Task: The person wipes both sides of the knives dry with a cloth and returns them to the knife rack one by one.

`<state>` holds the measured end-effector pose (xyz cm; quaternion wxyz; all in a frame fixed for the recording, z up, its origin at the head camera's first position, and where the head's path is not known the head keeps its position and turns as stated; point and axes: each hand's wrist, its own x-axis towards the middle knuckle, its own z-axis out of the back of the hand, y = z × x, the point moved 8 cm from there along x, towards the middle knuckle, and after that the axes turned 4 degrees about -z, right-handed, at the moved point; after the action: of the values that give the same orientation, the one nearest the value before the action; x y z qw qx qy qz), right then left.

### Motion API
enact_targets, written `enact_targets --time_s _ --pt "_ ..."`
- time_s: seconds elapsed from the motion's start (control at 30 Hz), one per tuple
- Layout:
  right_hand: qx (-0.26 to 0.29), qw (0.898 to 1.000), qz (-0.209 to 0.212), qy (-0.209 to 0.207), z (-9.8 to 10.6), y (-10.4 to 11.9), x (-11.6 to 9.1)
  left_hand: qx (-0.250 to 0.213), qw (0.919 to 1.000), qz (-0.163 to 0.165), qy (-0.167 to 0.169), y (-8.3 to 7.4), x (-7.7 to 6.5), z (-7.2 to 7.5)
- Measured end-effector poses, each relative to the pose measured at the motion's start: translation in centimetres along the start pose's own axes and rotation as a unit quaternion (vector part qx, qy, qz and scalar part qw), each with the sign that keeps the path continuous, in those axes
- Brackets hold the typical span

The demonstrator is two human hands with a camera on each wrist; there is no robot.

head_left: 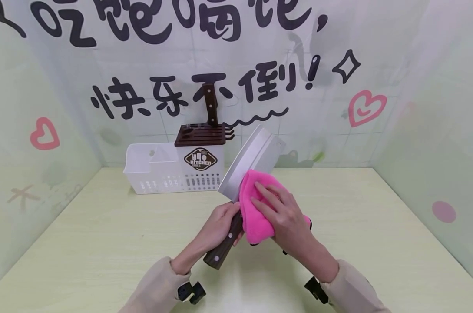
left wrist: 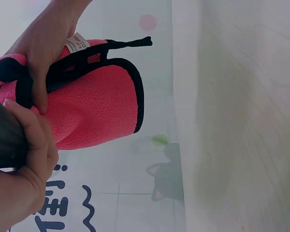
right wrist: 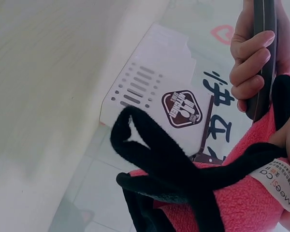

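Observation:
My left hand grips the dark wooden handle of a cleaver, whose broad pale blade tilts up to the right above the table. A pink towel is folded around the blade's lower part near the handle and hides it there. My right hand holds the towel against the blade, fingers spread over the front. From the left wrist view, the right thumb presses on the other side of the towel. Black trim and a black loop hang from the towel, beside a white label.
A white perforated kitchen rack stands at the back left, against the wall. Its brown slotted top holds another knife, handle up. The pale wooden table extends to both sides, with printed walls behind and beside it.

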<state>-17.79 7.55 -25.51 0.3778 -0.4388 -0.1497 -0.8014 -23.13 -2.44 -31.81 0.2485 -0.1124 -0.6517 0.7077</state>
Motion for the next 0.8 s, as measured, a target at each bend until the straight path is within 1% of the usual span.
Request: enact_targets --time_s 0.1,0.43,0.53,0.67,0.8 --pt "0.004 1.0 0.005 0.001 -0.1 0.1 0.0 -0.01 0.9999 0.01 -0.005 0.1 0.0 0.0" --pt "-0.007 1.0 0.01 0.007 -0.2 0.5 0.2 -0.021 0.9994 0.015 -0.025 0.1 0.0 0.2" --pt "-0.007 1.0 0.014 0.008 -0.2 0.7 0.2 -0.015 0.9993 0.014 -0.033 0.1 0.0 0.4" --pt "-0.005 1.0 0.017 0.009 -0.3 1.0 0.3 0.005 0.9992 0.008 -0.038 0.0 0.1 0.6" --pt "-0.007 0.999 0.026 0.019 -0.4 1.5 0.3 0.02 0.9987 0.003 -0.047 -0.1 0.1 0.8"
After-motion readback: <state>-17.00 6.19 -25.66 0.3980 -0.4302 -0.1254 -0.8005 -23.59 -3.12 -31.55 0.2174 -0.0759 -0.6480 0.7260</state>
